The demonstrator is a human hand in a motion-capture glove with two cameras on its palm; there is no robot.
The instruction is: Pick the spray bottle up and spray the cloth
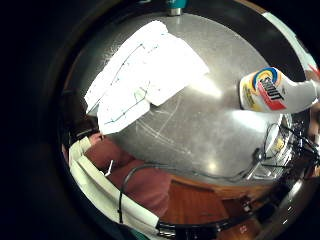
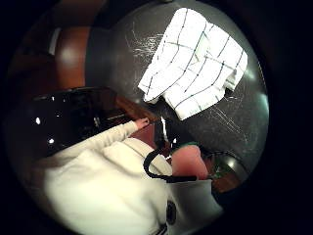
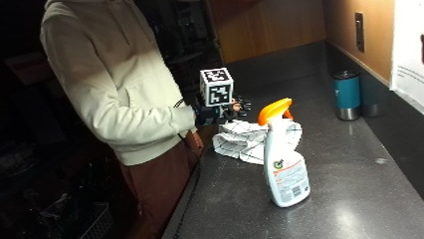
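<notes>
Nothing done yet: spray bottle (image 3: pixel 285 162) stands upright on the counter (image 3: pixel 358 199), untouched, just beside the checked cloth (image 3: pixel 246 139). Gloved right hand (image 3: pixel 232 110) hovers above the cloth, empty; finger state can't tell. Grab, aim and spray all remain.

The spray bottle (image 3: pixel 286 164) is standing upright on the countertop (image 3: pixel 344 199). The checked cloth (image 3: pixel 246 139) is lying behind the spray bottle, toward the person. The gloved right hand (image 3: pixel 233 110) is hovering above that cloth. The insulated tumbler (image 3: pixel 347 94) is standing well behind the spray bottle, near the wall.
</notes>
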